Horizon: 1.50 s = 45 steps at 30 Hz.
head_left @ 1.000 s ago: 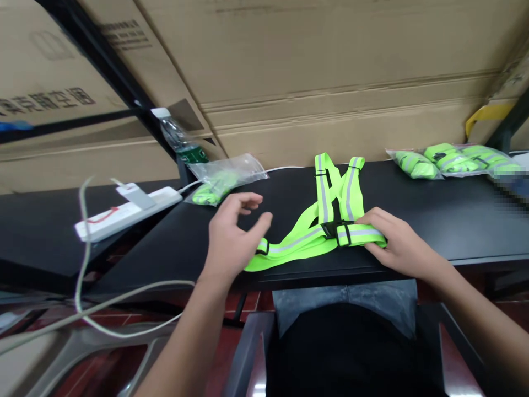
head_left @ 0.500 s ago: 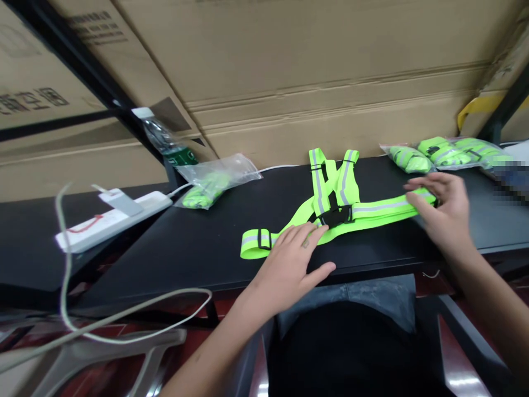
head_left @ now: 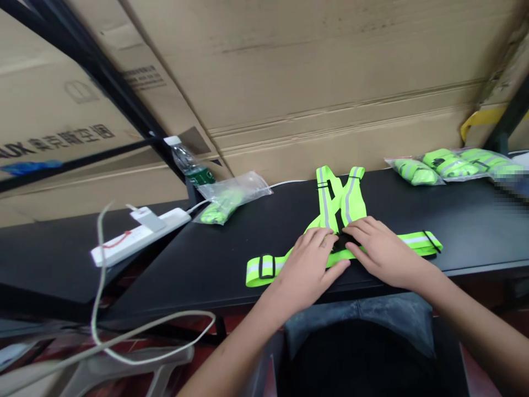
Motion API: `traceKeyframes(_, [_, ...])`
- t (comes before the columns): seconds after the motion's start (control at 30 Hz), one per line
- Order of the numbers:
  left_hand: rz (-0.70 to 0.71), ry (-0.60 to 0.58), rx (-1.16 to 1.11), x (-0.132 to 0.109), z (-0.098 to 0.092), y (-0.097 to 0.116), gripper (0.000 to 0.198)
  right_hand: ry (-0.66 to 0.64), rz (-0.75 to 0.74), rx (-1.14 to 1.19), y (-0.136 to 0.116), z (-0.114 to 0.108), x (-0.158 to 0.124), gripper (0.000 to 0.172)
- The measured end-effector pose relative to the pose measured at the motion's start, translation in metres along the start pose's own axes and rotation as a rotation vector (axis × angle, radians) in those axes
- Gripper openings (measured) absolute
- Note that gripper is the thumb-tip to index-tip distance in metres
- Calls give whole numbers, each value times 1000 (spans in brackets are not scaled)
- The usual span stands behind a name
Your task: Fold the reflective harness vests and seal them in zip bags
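Fluorescent yellow-green webbing with silvery stripes makes up the reflective harness (head_left: 353, 201), which lies on the black tabletop (head_left: 198, 264) in front of the person. Its two shoulder straps point away from the body towards the cardboard (head_left: 330, 66), ending in narrow loops and crossing lower down. The waist belt (head_left: 264, 275) forms the long axis, running left to right, its right end a little farther from the person than its left.

The left hand (head_left: 306, 264) lies over the belt just left of centre, fingers stretched and close together, thumb spread away, with nothing visibly gripped. The right hand (head_left: 382, 251) covers the belt right of centre, fingers gently bent and thumb a little apart, tips at the black buckle (head_left: 342, 241); whether they pinch it, I cannot tell.

The front table edge runs near the belt, on the person's side. Black surface shows between the left belt loop and the white power strip (head_left: 140, 237), and between the shoulder straps and the clear plastic bags (head_left: 450, 165) of bundled webbing at the right rear. Another glossy, crumpled bag (head_left: 225, 204) lies at the left rear, beside a clear bottle (head_left: 194, 168) with a green label
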<state>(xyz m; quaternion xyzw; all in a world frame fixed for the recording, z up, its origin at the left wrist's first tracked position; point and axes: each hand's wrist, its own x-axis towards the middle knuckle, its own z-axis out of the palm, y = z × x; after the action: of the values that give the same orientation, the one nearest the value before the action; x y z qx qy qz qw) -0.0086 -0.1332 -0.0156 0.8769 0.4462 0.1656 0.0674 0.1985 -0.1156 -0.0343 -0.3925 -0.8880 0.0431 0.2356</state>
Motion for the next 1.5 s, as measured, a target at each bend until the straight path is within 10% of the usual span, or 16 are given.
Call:
traceKeyframes(0.6, [19, -58, -94, -8, 0, -7, 30, -85, 54, 97, 3, -10, 0, 7])
traceKeyframes(0.9, [-182, -66, -1, -30, -20, -33, 30, -101, 71, -77, 32, -31, -9, 18])
traceKeyframes(1.17, [-39, -192, -288, -33, -24, -27, 31, -147, -10, 175, 38, -36, -21, 41])
traceKeyframes(1.5, [1, -402, -333, -9, -75, -33, 44, -242, -12, 66, 47, -38, -18, 50])
